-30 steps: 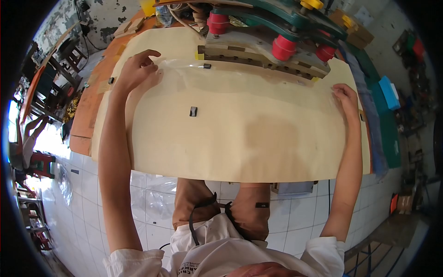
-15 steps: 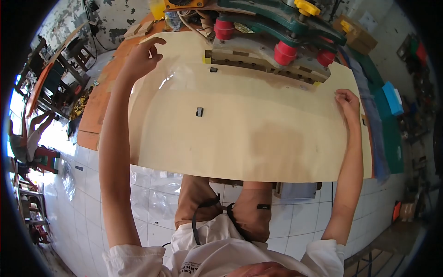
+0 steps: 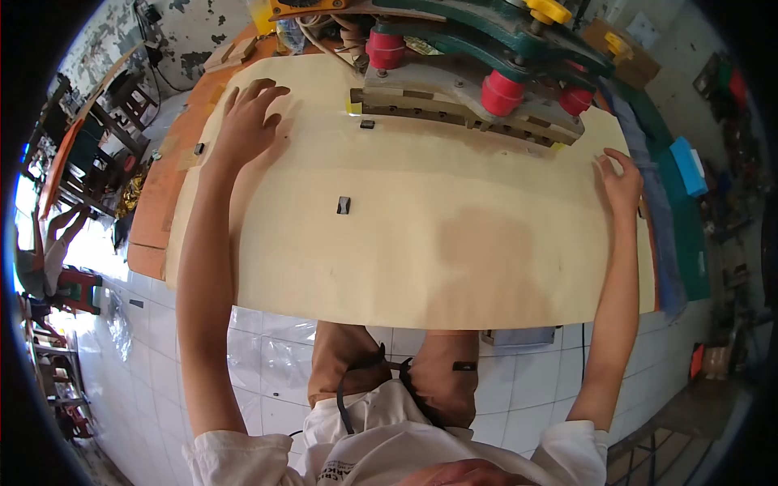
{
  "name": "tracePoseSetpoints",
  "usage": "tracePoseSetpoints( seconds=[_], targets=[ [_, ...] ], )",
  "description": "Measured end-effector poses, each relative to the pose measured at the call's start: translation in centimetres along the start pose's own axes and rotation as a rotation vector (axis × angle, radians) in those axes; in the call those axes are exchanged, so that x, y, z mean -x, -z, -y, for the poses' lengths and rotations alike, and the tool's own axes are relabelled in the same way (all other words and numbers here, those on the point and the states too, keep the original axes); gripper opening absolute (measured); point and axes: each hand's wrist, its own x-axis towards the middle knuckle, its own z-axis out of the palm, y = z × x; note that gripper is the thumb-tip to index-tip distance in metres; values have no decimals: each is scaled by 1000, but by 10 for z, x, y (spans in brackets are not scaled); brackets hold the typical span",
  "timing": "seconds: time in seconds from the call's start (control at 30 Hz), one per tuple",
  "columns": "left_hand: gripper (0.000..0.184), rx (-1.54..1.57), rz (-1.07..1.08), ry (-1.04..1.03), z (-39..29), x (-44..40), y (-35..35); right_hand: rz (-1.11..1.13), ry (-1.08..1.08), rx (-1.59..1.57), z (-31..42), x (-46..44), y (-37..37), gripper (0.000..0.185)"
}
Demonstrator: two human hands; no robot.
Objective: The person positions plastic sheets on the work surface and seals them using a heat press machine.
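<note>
A large cream-coloured sheet (image 3: pixel 389 251), maybe paper or thin board, covers most of the table and overhangs its front edge. My left hand (image 3: pixel 250 121) is over the sheet's upper left part, fingers spread and thumb apart, holding nothing visible. Near the right edge of the sheet, my right hand (image 3: pixel 622 185) rests with fingers loosely bent and a gap beside the thumb; nothing shows in it. A small black piece (image 3: pixel 344 206) lies on the sheet left of centre. Another black piece (image 3: pixel 367 125) sits by the press, and a third black piece (image 3: pixel 198 149) is left of my left hand.
At the back stands a green press (image 3: pixel 454 40) with red cylinders and a long metal head low over the sheet. Blue-grey cloth (image 3: pixel 648 186) hangs along the right side, near a light-blue box (image 3: pixel 688 166). Another person (image 3: pixel 49 259) is at far left.
My left hand has moved slightly down and its fingers have spread. The clear plastic beside it no longer shows on the sheet. The sheet's left side now reaches farther left.
</note>
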Motion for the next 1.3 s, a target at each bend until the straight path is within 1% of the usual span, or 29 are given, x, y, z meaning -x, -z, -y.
tracePoseSetpoints(
  seconds=[0.03,0.07,0.1,0.13,0.17,0.2,0.23,0.3,0.4,0.8,1.13,1.3],
  targets=[
    [43,67,38,42,-5,-1,-1,0,0,8,-7,-1,-5,33],
    [43,135,77,81,-12,-1,-4,49,6,-46,-17,0,-14,42],
    [43,145,78,78,-23,0,-7,98,10,-99,-29,0,-19,51],
    [45,138,108,165,-37,3,-10,98,5,-88,-26,4,-20,51],
    [47,129,141,251,-46,7,-13,187,-57,46,-13,13,-25,61],
    [55,66,223,243,-49,11,-18,277,-120,179,-3,20,-30,71],
    [55,73,227,239,-51,12,-21,278,-125,186,6,25,-32,71],
    [64,99,332,308,-54,12,-25,430,-168,339,17,31,-32,80],
    [67,70,347,294,-54,11,-24,446,-175,364,17,30,-33,80],
    [68,53,332,280,-48,6,-30,433,-161,387,11,25,-37,81],
    [68,54,339,301,-50,6,-29,429,-164,360,13,26,-35,81],
    [67,4,338,330,-45,6,-30,442,-161,355,24,29,-36,80]
  ],
)
